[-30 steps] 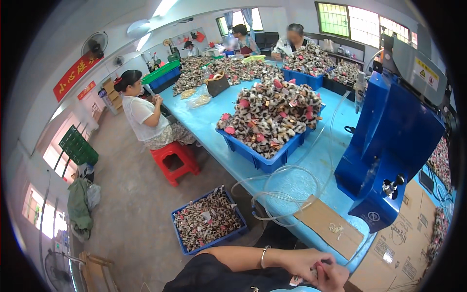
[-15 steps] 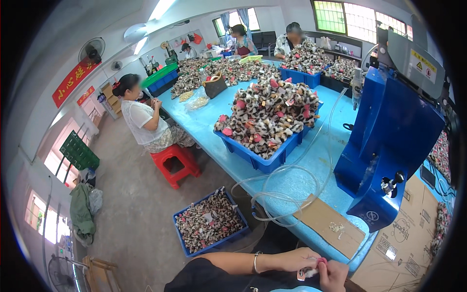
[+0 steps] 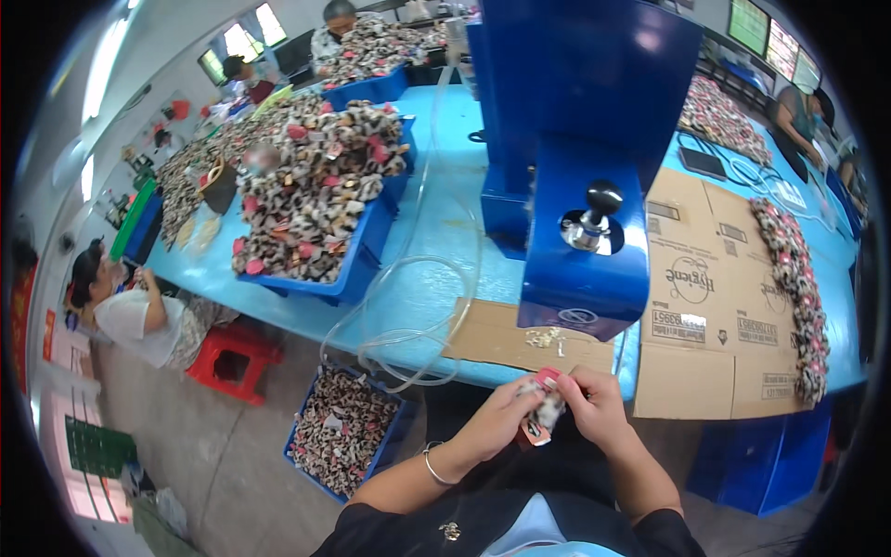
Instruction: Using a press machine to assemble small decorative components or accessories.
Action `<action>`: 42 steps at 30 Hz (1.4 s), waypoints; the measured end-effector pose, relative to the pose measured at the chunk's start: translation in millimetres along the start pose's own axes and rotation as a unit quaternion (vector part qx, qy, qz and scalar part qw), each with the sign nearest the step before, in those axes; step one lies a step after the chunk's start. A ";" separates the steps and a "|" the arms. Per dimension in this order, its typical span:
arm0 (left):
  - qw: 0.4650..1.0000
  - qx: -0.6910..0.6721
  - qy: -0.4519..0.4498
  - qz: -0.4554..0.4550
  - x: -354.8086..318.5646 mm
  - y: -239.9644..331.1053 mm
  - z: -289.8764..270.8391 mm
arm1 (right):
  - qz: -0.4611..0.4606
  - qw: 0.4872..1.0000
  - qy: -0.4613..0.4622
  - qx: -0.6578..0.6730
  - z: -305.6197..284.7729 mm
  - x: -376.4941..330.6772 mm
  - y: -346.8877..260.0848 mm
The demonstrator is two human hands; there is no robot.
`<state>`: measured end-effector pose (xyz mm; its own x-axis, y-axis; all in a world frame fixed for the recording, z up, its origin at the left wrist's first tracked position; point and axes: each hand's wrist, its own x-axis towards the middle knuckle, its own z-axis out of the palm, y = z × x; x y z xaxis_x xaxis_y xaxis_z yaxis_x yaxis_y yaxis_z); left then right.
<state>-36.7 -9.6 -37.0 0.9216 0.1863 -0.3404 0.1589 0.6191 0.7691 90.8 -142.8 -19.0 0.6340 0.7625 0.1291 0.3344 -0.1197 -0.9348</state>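
My left hand [image 3: 497, 420] and my right hand [image 3: 594, 408] meet just below the table's front edge and pinch one small leopard-patterned piece with a pink end [image 3: 541, 408] between their fingers. A bracelet sits on my left wrist. Straight above my hands stands a blue press machine [image 3: 583, 167] with a black knob [image 3: 603, 198]. A few tiny metal parts [image 3: 548, 340] lie on the cardboard sheet [image 3: 506, 336] under the machine's front.
A blue crate heaped with patterned pieces [image 3: 320, 200] sits left on the blue table [image 3: 436, 269]; another crate [image 3: 343, 429] is on the floor. Clear tubing [image 3: 408, 325] loops over the edge. Flattened cartons [image 3: 719, 278] carry a row of pieces [image 3: 794, 288]. A seated person [image 3: 139, 311] works left by a red stool [image 3: 234, 357].
The view has swung right and closer to the blue machine. My hands, earlier at the lower right edge, now sit centred in front of the machine, both holding the small piece.
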 end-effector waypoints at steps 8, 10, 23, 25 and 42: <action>0.999 0.011 0.040 0.029 12.3 10.1 11.9 | -0.187 0.968 0.109 -0.126 6.3 -16.6 -18.8; 0.998 -0.005 0.052 0.046 16.0 8.2 11.6 | -0.180 0.971 0.104 -0.120 10.6 -18.4 -18.0; 0.979 -0.058 0.131 0.143 25.7 28.4 23.0 | -0.143 0.985 0.082 -0.057 16.7 0.4 -18.8; 0.980 -0.067 0.114 0.148 25.7 35.7 25.3 | -0.185 0.973 0.138 -0.016 20.5 6.6 -19.2; 0.971 -0.088 0.075 0.211 28.2 45.4 31.9 | -0.203 0.969 0.143 -0.006 16.7 12.6 -22.2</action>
<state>7.7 -0.6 5.6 0.8277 0.5523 -0.0995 -0.2975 0.5822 0.7567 79.7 -119.9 -2.1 0.6147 0.5412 0.5738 0.6036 0.1455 -0.7839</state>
